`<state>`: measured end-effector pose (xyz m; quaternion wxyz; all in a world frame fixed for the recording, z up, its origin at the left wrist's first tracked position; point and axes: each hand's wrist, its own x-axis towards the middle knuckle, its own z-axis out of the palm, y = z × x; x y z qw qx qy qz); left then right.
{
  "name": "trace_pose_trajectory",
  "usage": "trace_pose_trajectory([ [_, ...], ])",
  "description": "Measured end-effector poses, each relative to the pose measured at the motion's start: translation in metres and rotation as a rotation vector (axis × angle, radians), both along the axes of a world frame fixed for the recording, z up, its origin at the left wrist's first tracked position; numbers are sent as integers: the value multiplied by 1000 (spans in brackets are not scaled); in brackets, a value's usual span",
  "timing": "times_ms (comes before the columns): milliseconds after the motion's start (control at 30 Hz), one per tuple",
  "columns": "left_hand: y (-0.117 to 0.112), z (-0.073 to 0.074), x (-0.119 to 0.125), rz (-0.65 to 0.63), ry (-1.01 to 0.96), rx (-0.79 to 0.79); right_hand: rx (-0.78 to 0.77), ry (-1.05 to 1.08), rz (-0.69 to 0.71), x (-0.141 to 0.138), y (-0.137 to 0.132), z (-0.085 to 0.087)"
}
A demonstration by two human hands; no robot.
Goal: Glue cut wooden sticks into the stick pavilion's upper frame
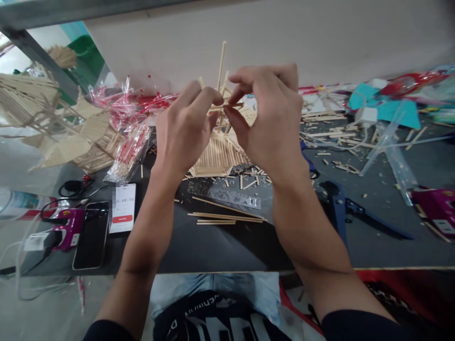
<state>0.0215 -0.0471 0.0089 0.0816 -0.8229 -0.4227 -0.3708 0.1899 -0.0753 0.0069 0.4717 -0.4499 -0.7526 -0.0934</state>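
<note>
A model built of thin wooden sticks (pixel 215 158) stands on the dark tabletop, with a tall upright stick (pixel 221 66) rising from its top. My left hand (pixel 188 121) is closed at the model's upper part, thumb and forefinger pinched on a short wooden stick there. Facing it, my right hand (pixel 272 116) pinches the short wooden stick (pixel 239 105) between thumb and fingertips. Both hands cover much of the model's upper frame, so where the stick touches it is hidden. Nearer me lie several loose sticks (pixel 227 217) and a clear ruler (pixel 227 195).
Left are a phone with a timer (pixel 124 208), a dark phone (pixel 91 236), a purple power strip (pixel 69 229), bagged red-tipped sticks (pixel 130 149) and another stick model (pixel 88 137). Blue-handled cutters (pixel 336 208) and stick scraps (pixel 337 137) lie right. A metal bar (pixel 88 10) crosses above.
</note>
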Motion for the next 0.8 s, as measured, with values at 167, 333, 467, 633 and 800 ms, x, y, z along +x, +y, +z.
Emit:
trace_pose_trajectory([
  [167,-3,0,3,39,41,27,-14,3,6,1,1,-2],
  [333,-11,3,6,83,39,-4,-59,-6,-5,4,2,-1],
  [467,-7,0,4,49,-3,-7,-85,10,0,17,3,3],
  [633,-3,-6,2,-28,-69,60,-130,108,100,36,11,-2],
  [800,-2,-6,1,-12,-35,113,-135,213,185,38,16,-8],
])
